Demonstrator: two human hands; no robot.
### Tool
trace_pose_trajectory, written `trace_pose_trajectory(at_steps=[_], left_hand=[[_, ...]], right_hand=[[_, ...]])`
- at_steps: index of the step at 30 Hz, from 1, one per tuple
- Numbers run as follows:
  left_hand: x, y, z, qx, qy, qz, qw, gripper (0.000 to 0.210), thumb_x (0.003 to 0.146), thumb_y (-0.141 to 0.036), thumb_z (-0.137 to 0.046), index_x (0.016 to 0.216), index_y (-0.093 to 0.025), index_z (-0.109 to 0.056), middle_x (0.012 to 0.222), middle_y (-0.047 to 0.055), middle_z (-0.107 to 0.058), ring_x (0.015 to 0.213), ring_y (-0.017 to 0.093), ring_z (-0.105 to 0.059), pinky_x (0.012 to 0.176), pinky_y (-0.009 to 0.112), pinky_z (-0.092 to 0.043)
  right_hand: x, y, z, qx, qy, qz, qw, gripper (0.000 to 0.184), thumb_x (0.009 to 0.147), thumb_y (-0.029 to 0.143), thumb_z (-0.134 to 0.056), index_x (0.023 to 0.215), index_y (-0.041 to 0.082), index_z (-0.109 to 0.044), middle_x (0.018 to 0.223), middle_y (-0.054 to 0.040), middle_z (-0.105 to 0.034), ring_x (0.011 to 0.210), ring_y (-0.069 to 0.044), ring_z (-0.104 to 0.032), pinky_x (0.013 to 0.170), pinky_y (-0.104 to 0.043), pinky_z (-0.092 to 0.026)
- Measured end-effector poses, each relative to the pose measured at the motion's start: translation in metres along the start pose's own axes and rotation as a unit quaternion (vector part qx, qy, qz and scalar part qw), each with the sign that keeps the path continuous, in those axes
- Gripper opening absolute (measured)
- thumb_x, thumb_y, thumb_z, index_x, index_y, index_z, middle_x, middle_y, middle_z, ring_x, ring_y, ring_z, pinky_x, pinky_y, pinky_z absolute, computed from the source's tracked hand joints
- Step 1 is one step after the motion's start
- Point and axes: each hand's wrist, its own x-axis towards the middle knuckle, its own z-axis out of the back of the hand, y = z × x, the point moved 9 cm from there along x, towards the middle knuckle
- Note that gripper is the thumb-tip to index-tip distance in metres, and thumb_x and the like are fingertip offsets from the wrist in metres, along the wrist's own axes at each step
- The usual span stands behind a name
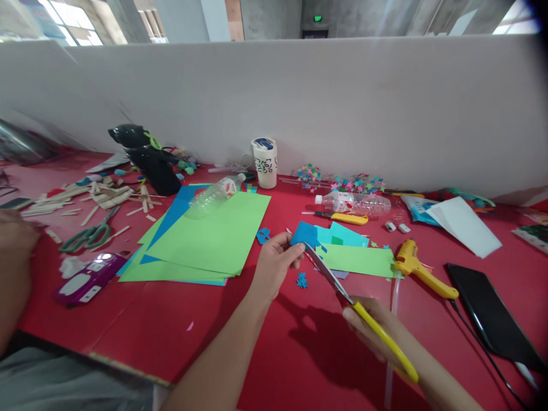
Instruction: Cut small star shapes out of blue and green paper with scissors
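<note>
Between the thumb and fingers of my left hand is a small piece of blue paper. My right hand grips a pair of scissors with yellow handles. The scissor blades point up and left, their tips at the edge of the blue paper. Just below, on the red table, lies a small pile of blue cut-outs; another blue cut-out lies left of the paper. A green paper strip rests behind the blades.
Green sheets with a plastic bottle lie left. Behind are a white cup, another bottle and a yellow cutter knife. At right are a yellow glue gun and a black phone. Another person's arm is at far left.
</note>
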Motion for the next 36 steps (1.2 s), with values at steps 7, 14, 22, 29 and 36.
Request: trace_pose_trajectory(at_steps=[7,14,22,29,36], left_hand=[[-0.001,-0.004,0.002,-0.016,-0.009,-0.028,0.999,0.018,0.075,-0.030,-0.058,0.064,-0.016,-0.052,0.057,-0.004,-0.052,0.046,0.006,-0.045,0.049,0.020,-0.036],[-0.004,-0.003,-0.006,-0.010,0.001,-0.025,1.000,0.016,0.075,-0.029,-0.058,0.067,-0.016,-0.055,0.057,-0.004,-0.053,0.046,0.006,-0.045,0.049,0.019,-0.037],[-0.008,-0.001,-0.010,0.004,-0.013,-0.015,1.000,0.014,0.076,-0.030,-0.057,0.072,-0.016,-0.059,0.058,-0.003,-0.052,0.047,0.006,-0.044,0.048,0.020,-0.036],[-0.009,0.005,-0.015,-0.049,-0.007,0.009,0.999,0.015,0.074,-0.031,-0.059,0.070,-0.016,-0.057,0.058,-0.003,-0.053,0.048,0.007,-0.046,0.047,0.020,-0.037],[-0.009,0.009,-0.017,-0.094,0.004,0.015,0.995,0.012,0.076,-0.028,-0.058,0.073,-0.016,-0.058,0.059,-0.002,-0.054,0.049,0.006,-0.047,0.049,0.020,-0.038]], right_hand=[[-0.003,0.002,-0.005,0.052,0.007,0.002,0.999,0.051,0.076,0.070,-0.039,0.060,0.022,-0.033,0.038,0.0118,-0.027,0.029,-0.004,-0.024,0.029,-0.016,-0.017],[-0.005,0.005,-0.005,0.067,0.004,0.002,0.998,0.054,0.075,0.073,-0.035,0.063,0.020,-0.038,0.040,0.0121,-0.026,0.031,-0.003,-0.023,0.032,-0.016,-0.019],[-0.006,0.001,-0.009,0.092,0.016,0.009,0.996,0.052,0.079,0.069,-0.035,0.064,0.020,-0.039,0.037,0.0112,-0.030,0.029,-0.004,-0.024,0.032,-0.017,-0.018],[-0.004,-0.001,-0.016,0.115,-0.009,-0.003,0.993,0.052,0.078,0.070,-0.036,0.064,0.020,-0.036,0.041,0.0116,-0.027,0.029,-0.003,-0.023,0.030,-0.016,-0.017],[-0.003,0.001,-0.016,0.086,0.006,0.029,0.996,0.052,0.079,0.070,-0.034,0.065,0.020,-0.035,0.040,0.0114,-0.027,0.030,-0.003,-0.023,0.031,-0.017,-0.018]])
